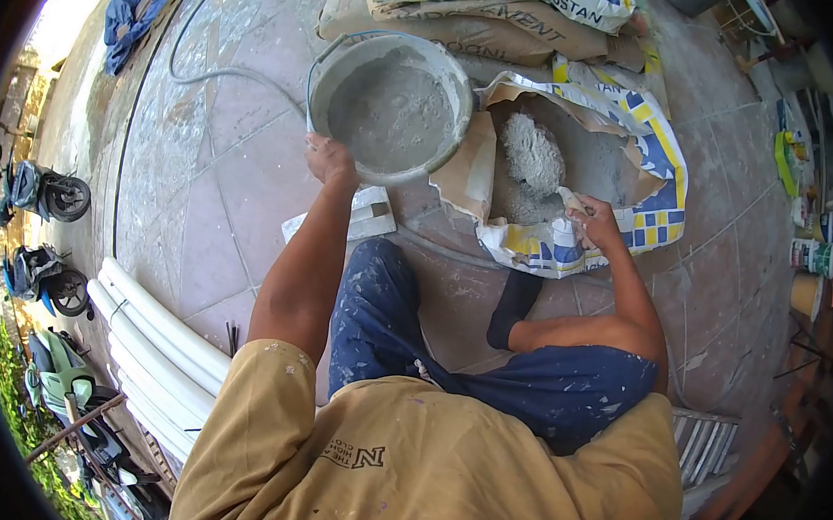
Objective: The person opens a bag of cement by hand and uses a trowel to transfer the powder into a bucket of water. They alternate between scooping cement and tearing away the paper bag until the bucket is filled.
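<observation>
My left hand (330,159) is closed on the near-left rim of a round bucket (461,120), which holds wet grey mix (388,106). In my right hand (595,223) is the handle of a trowel (569,201). A heap of grey powder (534,153) covers its blade, so the blade's shape is hidden. The trowel is over the torn opening of a paper cement bag (666,161), with more grey powder inside. The bag lies just right of the bucket. A flat plastering trowel (373,214) rests on the floor below the bucket, partly behind my left forearm.
Full cement sacks (488,31) are stacked behind the bucket and bag. A grey hose (237,73) runs over the tiled floor (221,181). White pipes (159,340) lie at lower left, near parked motorcycles (63,197). A metal ladder (706,445) is at lower right.
</observation>
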Available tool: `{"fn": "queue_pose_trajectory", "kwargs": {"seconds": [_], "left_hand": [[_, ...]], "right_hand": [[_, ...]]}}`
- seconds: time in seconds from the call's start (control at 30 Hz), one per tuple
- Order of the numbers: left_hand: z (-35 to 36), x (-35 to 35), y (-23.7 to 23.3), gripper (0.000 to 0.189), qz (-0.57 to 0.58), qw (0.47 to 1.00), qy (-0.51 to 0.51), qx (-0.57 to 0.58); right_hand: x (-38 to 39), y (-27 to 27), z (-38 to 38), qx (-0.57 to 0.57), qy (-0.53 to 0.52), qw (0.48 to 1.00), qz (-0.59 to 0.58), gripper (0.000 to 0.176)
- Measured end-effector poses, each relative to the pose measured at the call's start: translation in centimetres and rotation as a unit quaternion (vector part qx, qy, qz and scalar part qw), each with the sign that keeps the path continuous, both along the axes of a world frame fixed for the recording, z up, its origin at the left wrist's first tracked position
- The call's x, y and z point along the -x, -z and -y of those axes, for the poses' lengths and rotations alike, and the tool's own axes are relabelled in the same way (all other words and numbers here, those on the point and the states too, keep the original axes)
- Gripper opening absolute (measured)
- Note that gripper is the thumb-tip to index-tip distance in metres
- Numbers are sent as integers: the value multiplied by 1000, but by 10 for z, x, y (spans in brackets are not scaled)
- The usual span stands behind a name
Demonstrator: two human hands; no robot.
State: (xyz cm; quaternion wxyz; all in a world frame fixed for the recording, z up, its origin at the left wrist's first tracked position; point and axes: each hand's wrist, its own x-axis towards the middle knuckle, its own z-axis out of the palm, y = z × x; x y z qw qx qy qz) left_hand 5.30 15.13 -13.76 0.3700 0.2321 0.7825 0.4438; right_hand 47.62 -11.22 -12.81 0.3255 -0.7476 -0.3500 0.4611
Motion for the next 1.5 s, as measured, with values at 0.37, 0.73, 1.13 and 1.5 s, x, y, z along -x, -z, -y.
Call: {"fn": "queue_pose_trajectory", "kwargs": {"seconds": [0.37,0.73,1.13,1.5], "left_hand": [[2,1,-9,61,-64,998,-4,-9],[0,2,6,60,-42,998,-7,-49],[2,1,-1,61,-49,998,-7,-43],[1,3,3,63,-9,999,11,-32]], "right_hand": [[2,-182,-45,34,-121,991,47,47],[153,-158,-187,79,-315,945,49,40],[235,-123,-154,-94,-431,793,421,34],[113,-190,-101,-155,-299,856,392,50]]}}
